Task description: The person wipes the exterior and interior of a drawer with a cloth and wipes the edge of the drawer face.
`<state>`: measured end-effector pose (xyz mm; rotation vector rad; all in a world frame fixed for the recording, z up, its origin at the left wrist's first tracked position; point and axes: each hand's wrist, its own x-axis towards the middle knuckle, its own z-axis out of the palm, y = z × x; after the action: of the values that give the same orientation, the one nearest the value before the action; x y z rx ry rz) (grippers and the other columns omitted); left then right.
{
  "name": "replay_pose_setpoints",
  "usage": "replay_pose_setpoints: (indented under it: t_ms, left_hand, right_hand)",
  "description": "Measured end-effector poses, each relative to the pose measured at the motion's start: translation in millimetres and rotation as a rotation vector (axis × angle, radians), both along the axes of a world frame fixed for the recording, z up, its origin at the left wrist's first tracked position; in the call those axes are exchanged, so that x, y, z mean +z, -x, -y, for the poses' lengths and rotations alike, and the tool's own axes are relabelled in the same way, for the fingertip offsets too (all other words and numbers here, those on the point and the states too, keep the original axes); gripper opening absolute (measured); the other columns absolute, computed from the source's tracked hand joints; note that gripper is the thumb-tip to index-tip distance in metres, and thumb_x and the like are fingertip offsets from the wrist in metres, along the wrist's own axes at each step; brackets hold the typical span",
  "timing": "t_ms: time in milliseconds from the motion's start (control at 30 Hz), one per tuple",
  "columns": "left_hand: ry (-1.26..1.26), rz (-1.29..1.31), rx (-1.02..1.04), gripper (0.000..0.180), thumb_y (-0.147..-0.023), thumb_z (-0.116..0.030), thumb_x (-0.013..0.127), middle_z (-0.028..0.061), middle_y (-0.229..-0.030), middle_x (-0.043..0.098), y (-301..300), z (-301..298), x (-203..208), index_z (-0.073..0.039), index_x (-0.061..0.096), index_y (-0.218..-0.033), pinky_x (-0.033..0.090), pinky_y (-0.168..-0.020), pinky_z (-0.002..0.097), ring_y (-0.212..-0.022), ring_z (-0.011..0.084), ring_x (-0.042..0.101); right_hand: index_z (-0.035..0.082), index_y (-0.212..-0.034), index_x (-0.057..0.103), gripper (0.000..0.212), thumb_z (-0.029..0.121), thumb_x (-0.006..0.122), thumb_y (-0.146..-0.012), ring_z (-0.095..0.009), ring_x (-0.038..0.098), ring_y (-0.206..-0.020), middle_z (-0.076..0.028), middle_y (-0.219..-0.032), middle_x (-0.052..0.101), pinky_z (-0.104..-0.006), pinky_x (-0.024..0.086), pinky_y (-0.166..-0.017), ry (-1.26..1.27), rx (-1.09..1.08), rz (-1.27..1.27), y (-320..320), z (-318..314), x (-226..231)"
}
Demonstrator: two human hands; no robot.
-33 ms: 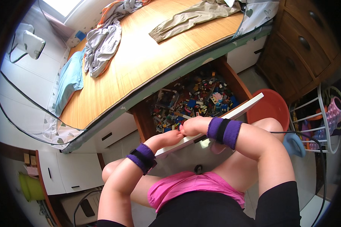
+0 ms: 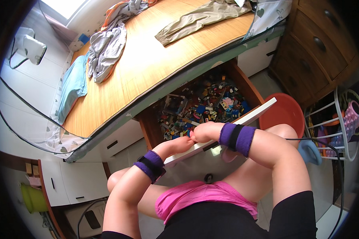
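Note:
My left hand (image 2: 179, 145) and my right hand (image 2: 206, 132) meet fingertip to fingertip above the front edge of a pulled-out drawer (image 2: 249, 116). Both are closed in a pinch. A tiny spot of red and blue shows at the fingertips, too small to name, and the fingers mostly hide it. Beyond my hands, many small building bricks (image 2: 200, 108) in mixed colours lie loose inside the drawer. A clear plastic piece (image 2: 174, 104) rests among them on the left side. Purple bands with black straps circle both wrists.
Above the drawer is a bed (image 2: 143, 67) with khaki trousers (image 2: 199, 20) and grey clothing (image 2: 105, 53) on it. To the right stand a red basin (image 2: 281, 115), a white rack (image 2: 341, 119) and a wooden dresser (image 2: 307, 59). A green bin (image 2: 34, 198) sits far left.
My hands stay pinched together at the same spot over the drawer's front edge. Only a very slight shift of the view shows.

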<state>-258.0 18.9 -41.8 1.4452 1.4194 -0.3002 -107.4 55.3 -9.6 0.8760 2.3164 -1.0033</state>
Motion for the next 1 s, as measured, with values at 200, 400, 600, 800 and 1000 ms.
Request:
replay_pose_setpoints:
  t_ms: [200,400,600,800,1000]
  left_hand:
    - [0.044,-0.019,-0.005,0.045,-0.089,-0.031,0.034,0.0225,-0.109,0.056,-57.3,-23.6,21.8,0.006,0.053,-0.109,0.041,-0.087,0.0365,-0.105,0.0328,0.053]
    - [0.009,-0.028,-0.071,0.046,-0.091,-0.034,0.033,0.0187,-0.104,0.058,-92.3,-43.5,13.1,0.002,0.049,-0.114,0.045,-0.077,0.0363,-0.096,0.0258,0.056]
    - [0.037,0.03,-0.159,0.043,-0.093,-0.033,0.034,0.0166,-0.113,0.056,-129.9,-71.1,-2.1,-0.002,0.05,-0.118,0.039,-0.089,0.0331,-0.107,0.0236,0.051]
    - [0.035,0.213,-0.135,0.036,-0.093,-0.03,0.037,0.0185,-0.099,0.061,-160.4,-89.8,-9.8,-0.002,0.058,-0.103,0.043,-0.079,0.0347,-0.091,0.0266,0.057]
    - [0.114,0.294,-0.095,0.037,-0.094,-0.031,0.037,0.0146,-0.102,0.061,-194.8,-102.0,10.5,-0.004,0.055,-0.11,0.041,-0.083,0.0333,-0.093,0.0233,0.055]
  right_hand:
    - [0.005,-0.102,0.062,0.05,0.038,0.027,-0.09,-0.03,0.055,-0.102,-0.012,-0.107,0.061,-0.0392,0.042,-0.087,-0.058,-0.05,0.045,-40.0,-18.1,-8.8]
    - [0.009,-0.098,0.064,0.042,0.035,0.033,-0.088,-0.027,0.059,-0.094,-0.007,-0.099,0.064,-0.0377,0.046,-0.079,-0.158,-0.099,0.084,-80.1,-29.5,4.9]
    - [0.015,-0.094,0.066,0.031,0.028,0.04,-0.084,-0.025,0.059,-0.093,-0.004,-0.097,0.064,-0.0392,0.048,-0.073,-0.195,-0.169,0.117,-107.9,-51.7,-29.3]
    - [0.014,-0.091,0.067,0.025,0.024,0.047,-0.081,-0.025,0.061,-0.09,-0.005,-0.095,0.065,-0.0379,0.05,-0.07,-0.208,-0.201,0.156,-138.4,-62.7,-19.0]
    - [0.01,-0.085,0.069,0.021,0.019,0.052,-0.076,-0.026,0.062,-0.085,-0.008,-0.09,0.066,-0.0366,0.05,-0.071,-0.207,-0.305,0.219,-164.3,-72.3,-4.2]
